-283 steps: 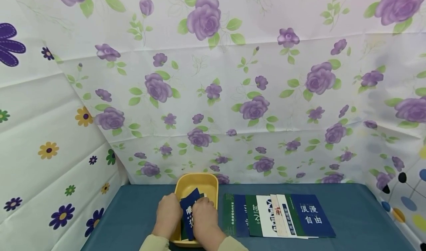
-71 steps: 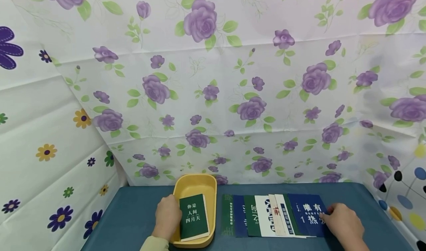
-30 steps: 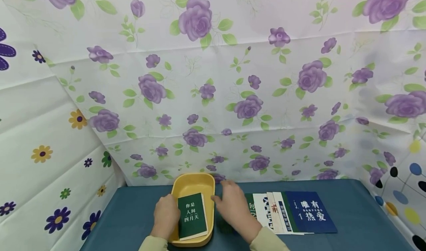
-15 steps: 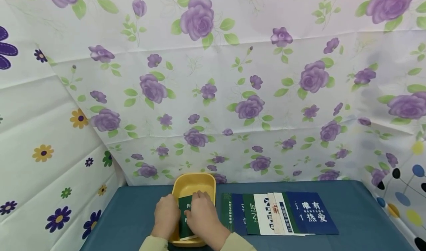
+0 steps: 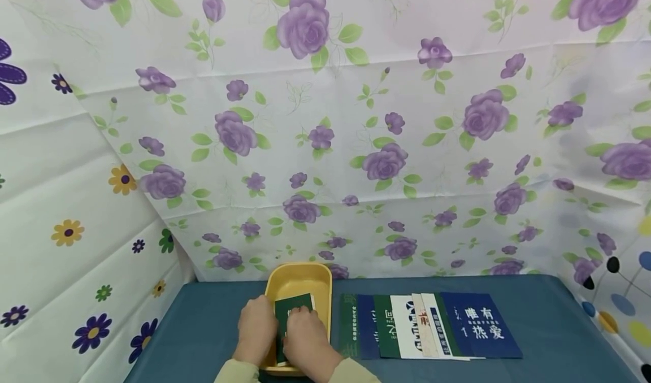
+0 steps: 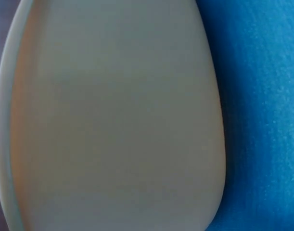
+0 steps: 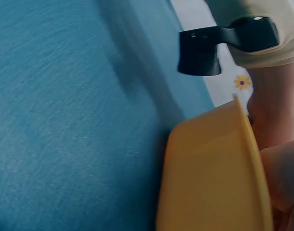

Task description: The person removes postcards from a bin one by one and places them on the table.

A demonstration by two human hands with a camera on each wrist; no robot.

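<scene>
A yellow tray [image 5: 300, 269] stands at the table's back left of centre, holding a small stack topped by a dark green card [image 5: 295, 302] with white lettering mostly covered. My left hand [image 5: 256, 326] grips the tray's left side; its thumb is hidden. Over the stack, the curled fingers of my right hand [image 5: 307, 338] pinch the dark green card, whose upper end shows above them. White edges of the cards below peek out at its right. The left wrist view shows the tray's pale outer wall [image 6: 127, 115], and the right wrist view its yellow side [image 7: 209, 178].
Right of the tray, overlapping green, white and blue cards lie in a row, with a blue card [image 5: 483, 326] at the right end. The blue-green table [image 5: 554, 321] is backed by flowered cloth [image 5: 356, 202]. A sleeve with a black mount [image 7: 202, 53] appears in the right wrist view.
A blue card went from the tray to the row's right end. My right hand then returned leftward over the tray, and its fingers have curled on the green card. My left hand stayed put.
</scene>
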